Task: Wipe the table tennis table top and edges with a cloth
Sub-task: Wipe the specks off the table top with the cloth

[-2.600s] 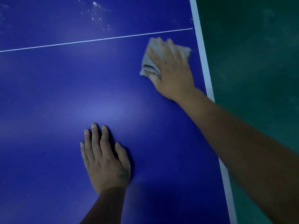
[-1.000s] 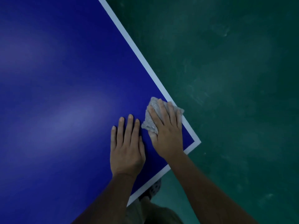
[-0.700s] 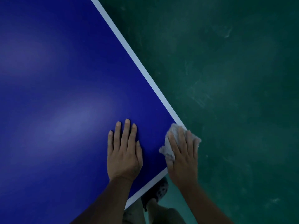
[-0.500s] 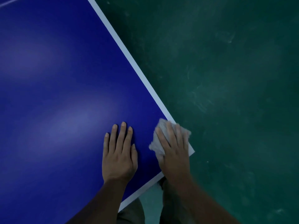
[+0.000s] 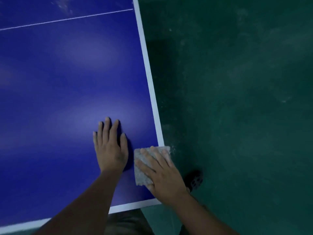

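The blue table tennis table (image 5: 59, 85) has white edge lines; its near right corner lies under my right hand. The grey cloth (image 5: 141, 173) lies flat on that corner, reaching over the right edge line. My right hand (image 5: 162, 173) presses on the cloth with straight, spread fingers. My left hand (image 5: 111, 146) rests flat on the blue surface just left of the cloth, fingers straight.
Dark green floor (image 5: 237, 99) lies to the right of the table and in front of it. My dark shoe (image 5: 194, 180) shows on the floor beside the corner. A thin white line (image 5: 67, 19) crosses the far table; pale specks (image 5: 62, 4) sit beyond it.
The view has swung, so the right edge now runs nearly straight up. My right hand and the cloth stay on the near right corner, now spread flatter. The left hand stays flat beside them.
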